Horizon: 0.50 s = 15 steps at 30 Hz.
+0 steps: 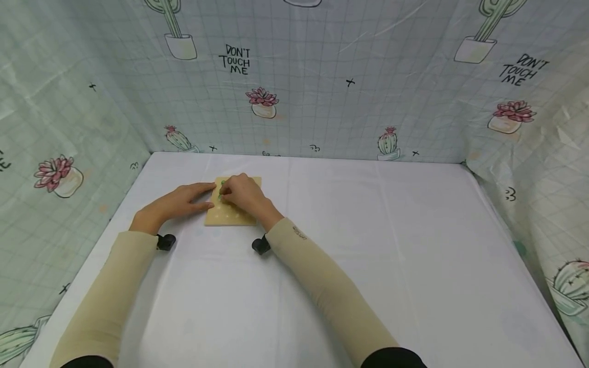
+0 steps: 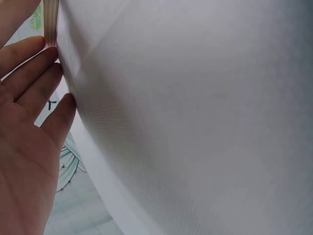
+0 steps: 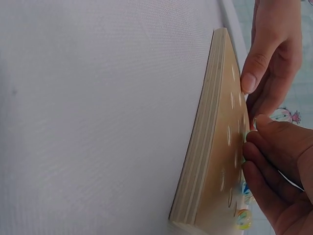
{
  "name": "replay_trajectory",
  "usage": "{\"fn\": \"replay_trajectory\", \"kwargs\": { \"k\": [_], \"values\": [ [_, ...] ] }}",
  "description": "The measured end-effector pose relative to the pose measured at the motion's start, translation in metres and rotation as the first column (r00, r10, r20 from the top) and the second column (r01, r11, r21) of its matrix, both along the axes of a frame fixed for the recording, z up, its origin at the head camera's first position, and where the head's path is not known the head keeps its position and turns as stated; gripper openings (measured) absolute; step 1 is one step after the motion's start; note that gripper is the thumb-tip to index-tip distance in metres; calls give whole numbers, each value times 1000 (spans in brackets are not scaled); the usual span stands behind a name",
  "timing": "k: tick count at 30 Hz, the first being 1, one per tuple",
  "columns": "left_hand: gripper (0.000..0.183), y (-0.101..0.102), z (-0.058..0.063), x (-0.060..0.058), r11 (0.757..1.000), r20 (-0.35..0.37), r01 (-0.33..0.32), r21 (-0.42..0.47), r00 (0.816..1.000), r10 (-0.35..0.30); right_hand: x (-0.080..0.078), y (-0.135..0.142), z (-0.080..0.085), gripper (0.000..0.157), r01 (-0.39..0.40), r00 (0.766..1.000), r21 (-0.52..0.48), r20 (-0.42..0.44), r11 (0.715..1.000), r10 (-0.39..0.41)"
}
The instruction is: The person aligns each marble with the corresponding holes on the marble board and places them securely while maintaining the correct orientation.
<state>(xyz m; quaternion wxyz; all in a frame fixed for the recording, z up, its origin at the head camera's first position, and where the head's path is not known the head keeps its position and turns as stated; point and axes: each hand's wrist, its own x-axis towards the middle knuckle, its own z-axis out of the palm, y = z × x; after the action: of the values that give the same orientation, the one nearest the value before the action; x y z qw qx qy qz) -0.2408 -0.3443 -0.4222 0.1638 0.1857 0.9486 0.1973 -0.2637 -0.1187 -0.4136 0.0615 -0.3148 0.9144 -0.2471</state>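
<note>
A square wooden board [image 1: 230, 221] with rows of round hollows lies flat on the table at left of centre. Along its left edge rest the outstretched fingers of my left hand [image 1: 181, 200], the thumb nearer me. My right hand [image 1: 246, 195] is over the board, its thumb and fingers pinching a small clear glass marble, mostly hidden by the fingertips. In the right wrist view, a yellow-green marble [image 3: 243, 219] and a bluish marble [image 3: 246, 192] sit at the far side of the board. Green glass [image 2: 35, 20] shows past the board's edge in the left wrist view.
A white cloth covers the table [image 1: 368, 255]. Behind and at both sides hangs a curtain [image 1: 313, 112] printed with cacti and succulents. Each wrist carries a small black camera, such as the right one [image 1: 261, 245].
</note>
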Motion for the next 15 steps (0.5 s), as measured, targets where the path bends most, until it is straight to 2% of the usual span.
{"fn": "replay_trajectory", "kwargs": {
  "k": [15],
  "values": [
    [77,1,2,-2,1000,4,-17,-16,1000,17,-2,-4,0,19,4,1000,38,0,999,-4]
  ]
}}
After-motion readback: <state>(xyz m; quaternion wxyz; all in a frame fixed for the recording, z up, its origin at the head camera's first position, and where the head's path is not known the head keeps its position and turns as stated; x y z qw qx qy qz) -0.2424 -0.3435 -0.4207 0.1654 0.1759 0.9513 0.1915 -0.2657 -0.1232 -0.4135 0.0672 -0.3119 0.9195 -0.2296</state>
